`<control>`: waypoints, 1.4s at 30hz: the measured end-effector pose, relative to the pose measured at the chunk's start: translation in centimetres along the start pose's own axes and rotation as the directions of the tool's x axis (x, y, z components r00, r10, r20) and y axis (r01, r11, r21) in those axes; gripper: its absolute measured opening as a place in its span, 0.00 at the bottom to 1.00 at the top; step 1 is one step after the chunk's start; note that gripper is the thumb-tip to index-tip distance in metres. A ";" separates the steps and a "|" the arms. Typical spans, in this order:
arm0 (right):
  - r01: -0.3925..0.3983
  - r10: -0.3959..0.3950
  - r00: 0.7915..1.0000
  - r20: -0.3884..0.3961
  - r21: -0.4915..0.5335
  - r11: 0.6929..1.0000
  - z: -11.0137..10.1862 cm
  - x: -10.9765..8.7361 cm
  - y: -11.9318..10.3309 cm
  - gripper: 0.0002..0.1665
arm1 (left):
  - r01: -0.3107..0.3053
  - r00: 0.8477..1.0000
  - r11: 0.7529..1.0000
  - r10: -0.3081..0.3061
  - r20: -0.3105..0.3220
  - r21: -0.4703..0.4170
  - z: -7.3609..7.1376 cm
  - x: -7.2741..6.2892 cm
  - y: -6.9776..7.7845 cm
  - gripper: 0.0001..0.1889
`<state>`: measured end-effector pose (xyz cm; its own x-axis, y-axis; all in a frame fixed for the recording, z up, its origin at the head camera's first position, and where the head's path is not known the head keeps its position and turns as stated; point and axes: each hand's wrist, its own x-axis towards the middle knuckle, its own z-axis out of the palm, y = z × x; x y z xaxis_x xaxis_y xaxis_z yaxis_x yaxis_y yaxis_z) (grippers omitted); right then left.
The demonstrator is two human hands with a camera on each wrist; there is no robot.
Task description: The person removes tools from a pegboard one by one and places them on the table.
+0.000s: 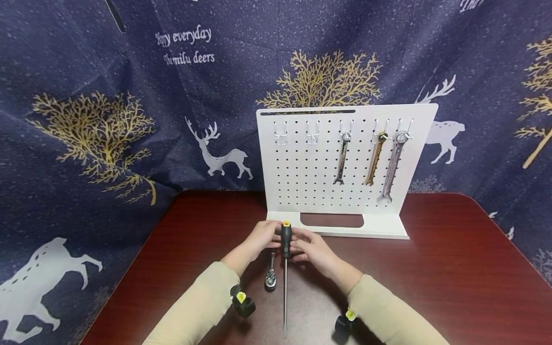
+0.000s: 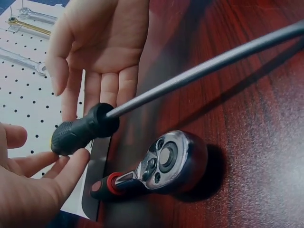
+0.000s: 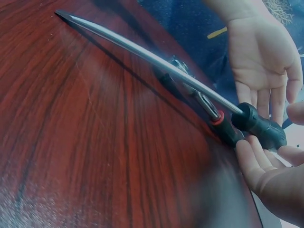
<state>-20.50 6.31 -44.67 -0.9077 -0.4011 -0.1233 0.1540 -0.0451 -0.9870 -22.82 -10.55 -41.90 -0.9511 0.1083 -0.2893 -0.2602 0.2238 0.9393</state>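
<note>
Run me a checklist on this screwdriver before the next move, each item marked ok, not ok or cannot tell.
1. Screwdriver: handle between left grip and right grip: ok.
2. Handle raised off the table: ok.
3. Tip clear of the table: cannot tell.
4. Space beside the shaft clear: not ok, ratchet lies left of it.
5. Two leftmost hooks on the board bare: ok.
6. Three wrenches hung up: ok.

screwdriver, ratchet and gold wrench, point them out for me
screwdriver [image 2: 180,82], left wrist view, on the metal shaft
ratchet [image 2: 164,161], left wrist view, on the round head
gold wrench [image 1: 375,160], head view, midway along the shank
</note>
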 end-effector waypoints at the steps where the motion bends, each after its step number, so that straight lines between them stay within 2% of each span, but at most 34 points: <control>1: 0.000 0.000 1.000 0.001 -0.002 1.000 0.0 0.0 0.0 0.34 | 0.002 1.000 1.000 -0.002 -0.003 0.008 0.0 -0.1 -0.1 0.24; 10: -0.045 0.045 0.999 -0.006 -0.011 0.999 0.2 0.0 0.5 0.34 | 0.023 1.000 0.998 -0.023 -0.006 0.065 -0.2 -0.7 -0.2 0.23; 25: -0.095 0.095 0.995 -0.021 -0.003 0.995 0.3 -0.2 0.7 0.34 | 0.043 0.999 0.998 -0.043 -0.008 0.047 -0.1 -0.9 -0.4 0.24; 42: -0.105 0.105 0.994 -0.037 -0.004 0.994 0.3 0.1 1.0 0.33 | 0.065 0.998 0.995 -0.065 0.010 0.073 0.3 -1.1 0.4 0.24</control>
<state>-20.34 5.89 -45.60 -0.9004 -0.3694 -0.2299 0.2470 0.0009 -0.9690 -21.80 -10.27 -41.24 -0.9303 0.1033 -0.3521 -0.3083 0.3003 0.9027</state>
